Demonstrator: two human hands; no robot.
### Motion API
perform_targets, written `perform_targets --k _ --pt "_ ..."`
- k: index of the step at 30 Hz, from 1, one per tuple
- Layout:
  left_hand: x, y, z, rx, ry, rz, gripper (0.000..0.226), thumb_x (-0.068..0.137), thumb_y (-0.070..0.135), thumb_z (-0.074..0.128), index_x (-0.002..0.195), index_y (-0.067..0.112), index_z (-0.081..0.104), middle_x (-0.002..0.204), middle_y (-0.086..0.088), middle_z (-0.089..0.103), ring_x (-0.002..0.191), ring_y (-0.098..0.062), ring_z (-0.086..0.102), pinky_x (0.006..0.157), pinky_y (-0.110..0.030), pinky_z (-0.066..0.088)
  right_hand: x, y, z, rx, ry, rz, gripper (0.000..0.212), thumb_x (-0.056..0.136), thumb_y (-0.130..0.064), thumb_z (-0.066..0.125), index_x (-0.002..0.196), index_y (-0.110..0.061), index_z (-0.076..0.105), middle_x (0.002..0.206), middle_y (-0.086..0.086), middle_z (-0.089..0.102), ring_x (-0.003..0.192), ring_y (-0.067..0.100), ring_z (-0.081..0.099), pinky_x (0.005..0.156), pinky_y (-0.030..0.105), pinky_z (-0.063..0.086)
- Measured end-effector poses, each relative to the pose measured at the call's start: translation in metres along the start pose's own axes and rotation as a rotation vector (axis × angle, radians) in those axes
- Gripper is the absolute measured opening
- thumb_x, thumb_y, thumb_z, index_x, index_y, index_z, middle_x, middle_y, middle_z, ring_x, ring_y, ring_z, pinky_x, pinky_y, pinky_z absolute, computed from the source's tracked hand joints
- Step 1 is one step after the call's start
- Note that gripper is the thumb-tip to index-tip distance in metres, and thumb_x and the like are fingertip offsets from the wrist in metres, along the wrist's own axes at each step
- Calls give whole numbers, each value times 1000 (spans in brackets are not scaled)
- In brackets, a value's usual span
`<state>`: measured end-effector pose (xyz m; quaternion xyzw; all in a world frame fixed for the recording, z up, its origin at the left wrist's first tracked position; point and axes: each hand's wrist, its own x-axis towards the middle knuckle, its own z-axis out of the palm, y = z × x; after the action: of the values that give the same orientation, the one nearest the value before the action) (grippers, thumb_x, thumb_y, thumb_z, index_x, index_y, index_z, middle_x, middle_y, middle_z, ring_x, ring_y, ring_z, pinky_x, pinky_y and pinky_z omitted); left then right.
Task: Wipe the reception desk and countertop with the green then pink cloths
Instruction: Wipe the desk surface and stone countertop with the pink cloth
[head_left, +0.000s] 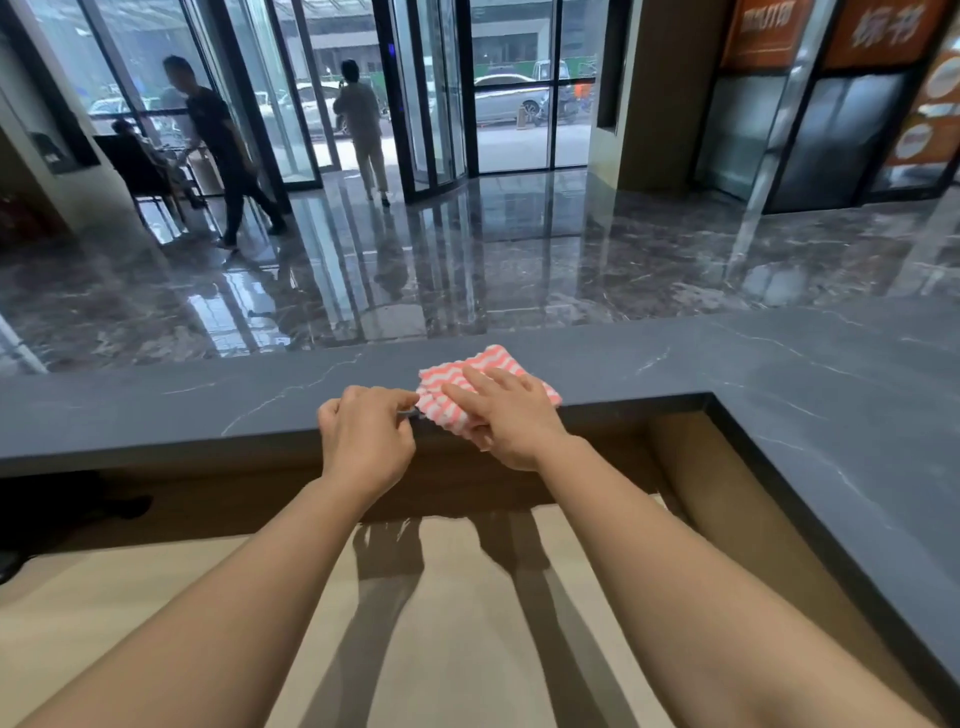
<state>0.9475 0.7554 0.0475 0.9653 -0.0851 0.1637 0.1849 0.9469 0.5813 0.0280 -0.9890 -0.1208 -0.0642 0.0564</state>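
Ahead of you the dark grey veined stone table runs across the view and turns towards you along your right, with a pale beige lower desk surface under your forearms. The folded pink-and-white wavy-striped cloth lies on the table's near edge, its front part hanging slightly over the lip. Your right hand lies flat on the cloth with its fingers straight and a little spread, while your left hand, just beside it, is curled with forefinger and thumb pinching the cloth's left corner.
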Motion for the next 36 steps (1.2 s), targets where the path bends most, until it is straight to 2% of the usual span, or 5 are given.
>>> perform_targets --k 5,11,15,30,36 --pt "-1 42 14 -34 -55 80 34 94 14 52 122 28 65 120 7 66 120 -19 47 102 -38 28 -42 74 -19 1 -60 177 68 99 -26 53 152 -43 14 163 -8 3 150 21 2 119 46 7" --pt "-5 88 28 -73 -113 182 35 93 14 51 122 28 65 119 7 66 120 -18 47 102 -37 26 -83 151 -46 -26 -185 417 73 97 -22 50 153 -42 8 163 -7 -4 150 19 -1 119 42 6" --pt "-8 113 28 -73 -146 236 36 93 15 50 124 28 64 120 8 66 121 -17 46 103 -36 24 -102 184 -57 -10 -233 556 76 96 -32 51 154 -40 4 164 -5 -6 151 20 -2 119 43 6" --pt "-63 182 14 -130 -226 387 32 95 22 50 122 31 64 126 11 62 122 -14 48 103 -37 26 -138 176 -60 56 -227 628 71 97 -37 47 155 -34 7 163 -2 -8 150 25 -4 118 47 3" --pt "-92 199 -13 -110 -222 435 31 95 22 50 120 32 64 125 12 62 122 -15 47 101 -37 25 -175 168 -69 99 -211 622 58 102 -47 29 155 -32 10 164 -3 -4 150 24 2 119 47 4"
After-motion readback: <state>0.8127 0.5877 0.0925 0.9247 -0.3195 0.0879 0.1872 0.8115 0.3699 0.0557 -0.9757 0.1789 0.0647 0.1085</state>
